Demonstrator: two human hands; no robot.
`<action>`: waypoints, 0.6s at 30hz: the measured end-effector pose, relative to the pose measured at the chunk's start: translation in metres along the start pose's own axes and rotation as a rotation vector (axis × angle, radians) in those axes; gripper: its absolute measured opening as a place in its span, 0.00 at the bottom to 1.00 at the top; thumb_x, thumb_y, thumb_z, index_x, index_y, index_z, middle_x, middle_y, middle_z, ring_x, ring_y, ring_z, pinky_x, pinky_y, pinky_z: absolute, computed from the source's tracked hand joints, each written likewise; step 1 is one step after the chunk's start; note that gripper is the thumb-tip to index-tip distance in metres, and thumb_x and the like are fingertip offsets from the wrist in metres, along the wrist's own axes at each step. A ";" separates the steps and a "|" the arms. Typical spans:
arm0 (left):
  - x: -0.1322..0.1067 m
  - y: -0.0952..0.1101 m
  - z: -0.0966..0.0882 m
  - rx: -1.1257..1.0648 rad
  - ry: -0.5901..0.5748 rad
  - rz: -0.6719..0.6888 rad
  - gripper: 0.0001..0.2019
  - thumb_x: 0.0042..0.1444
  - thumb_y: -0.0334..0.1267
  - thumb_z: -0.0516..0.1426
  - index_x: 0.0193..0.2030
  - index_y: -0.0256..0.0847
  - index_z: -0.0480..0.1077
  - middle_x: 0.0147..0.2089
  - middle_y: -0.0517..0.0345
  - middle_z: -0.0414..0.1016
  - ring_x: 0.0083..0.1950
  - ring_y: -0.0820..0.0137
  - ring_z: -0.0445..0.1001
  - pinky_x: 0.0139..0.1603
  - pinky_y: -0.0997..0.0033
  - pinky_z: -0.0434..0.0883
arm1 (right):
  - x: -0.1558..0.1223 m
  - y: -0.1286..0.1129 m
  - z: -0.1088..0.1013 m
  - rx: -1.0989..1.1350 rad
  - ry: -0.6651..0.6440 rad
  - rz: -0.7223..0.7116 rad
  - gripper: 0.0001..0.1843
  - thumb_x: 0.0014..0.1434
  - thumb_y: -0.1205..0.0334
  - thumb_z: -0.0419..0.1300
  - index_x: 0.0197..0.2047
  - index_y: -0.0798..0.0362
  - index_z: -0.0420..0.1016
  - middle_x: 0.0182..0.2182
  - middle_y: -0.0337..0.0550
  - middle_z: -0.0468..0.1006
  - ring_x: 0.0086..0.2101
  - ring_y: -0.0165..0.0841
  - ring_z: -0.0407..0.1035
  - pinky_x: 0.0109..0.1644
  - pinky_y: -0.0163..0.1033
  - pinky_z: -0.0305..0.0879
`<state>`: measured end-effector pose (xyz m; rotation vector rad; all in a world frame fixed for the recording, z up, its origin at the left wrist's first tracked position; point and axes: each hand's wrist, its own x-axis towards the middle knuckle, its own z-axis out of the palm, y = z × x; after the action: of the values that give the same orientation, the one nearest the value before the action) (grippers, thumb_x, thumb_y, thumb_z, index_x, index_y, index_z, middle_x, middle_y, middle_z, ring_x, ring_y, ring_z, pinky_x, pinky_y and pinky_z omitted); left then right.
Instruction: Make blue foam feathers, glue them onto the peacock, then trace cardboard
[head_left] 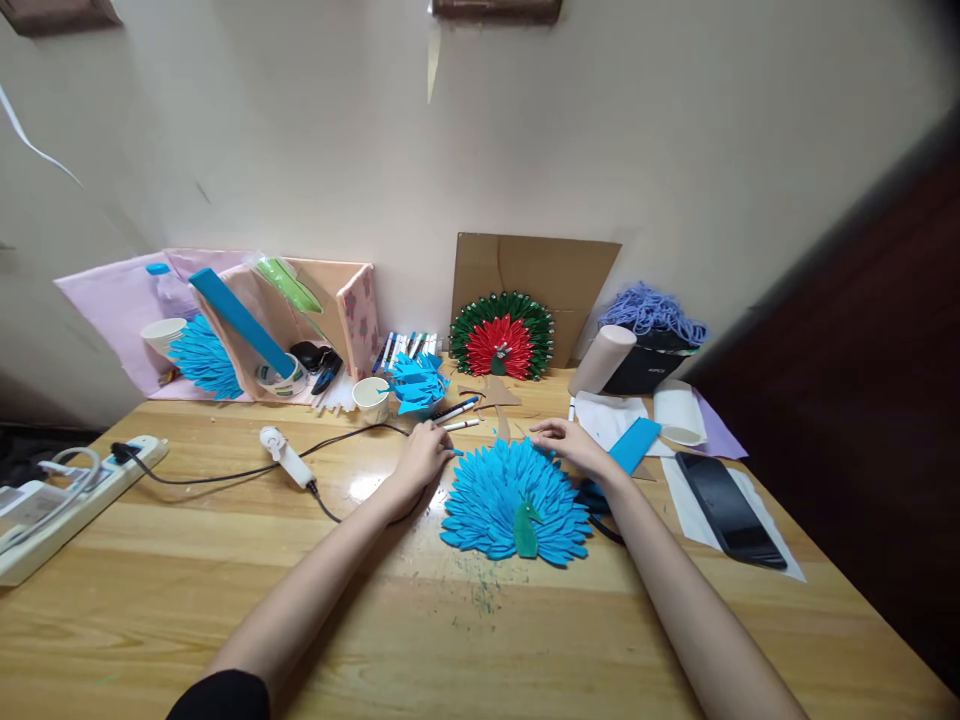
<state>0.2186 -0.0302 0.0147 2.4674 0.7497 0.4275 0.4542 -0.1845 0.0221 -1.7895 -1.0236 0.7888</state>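
Note:
A blue peacock (491, 505) made of layered pointed pieces, with a green head and neck (527, 528), lies on the wooden table. Just left of its upper edge is my left hand (424, 460), its fingers curled together. A small blue piece (457, 453) sticks out at those fingertips. My right hand (570, 446) is over the peacock's upper right edge, thumb and fingers apart, the fingertips close to the blue tips; whether they touch cannot be made out. Behind the left hand, a cup (418, 385) is heaped with cut blue pieces.
A glue gun (289, 458) with a black cord lies left, near a power strip (90, 510). A red and green peacock (501, 335) leans on cardboard (592, 270) at the back. To the right are a blue strip (636, 445) and a phone (729, 510).

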 end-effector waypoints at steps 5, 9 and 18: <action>-0.016 -0.008 -0.005 -0.051 0.041 -0.006 0.02 0.53 0.34 0.56 0.30 0.39 0.68 0.36 0.53 0.71 0.40 0.64 0.69 0.40 0.67 0.65 | -0.003 -0.004 0.012 -0.085 0.128 -0.075 0.11 0.50 0.56 0.58 0.33 0.54 0.72 0.33 0.48 0.76 0.35 0.37 0.71 0.38 0.41 0.67; -0.026 -0.013 -0.007 -0.083 0.119 -0.070 0.03 0.56 0.34 0.52 0.35 0.39 0.66 0.37 0.54 0.71 0.39 0.67 0.69 0.40 0.69 0.65 | -0.004 -0.021 0.041 -0.141 0.087 -0.177 0.10 0.51 0.59 0.57 0.35 0.54 0.74 0.34 0.45 0.77 0.36 0.36 0.70 0.41 0.41 0.66; -0.007 0.000 0.017 -0.077 0.161 -0.059 0.04 0.50 0.37 0.59 0.30 0.38 0.69 0.35 0.53 0.70 0.41 0.64 0.68 0.42 0.66 0.64 | 0.016 -0.048 0.093 -0.171 0.053 -0.276 0.10 0.53 0.59 0.55 0.34 0.54 0.75 0.32 0.44 0.78 0.35 0.36 0.71 0.40 0.39 0.65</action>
<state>0.2206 -0.0409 0.0004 2.3530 0.8524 0.6262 0.3683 -0.1224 0.0280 -1.7504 -1.3002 0.4937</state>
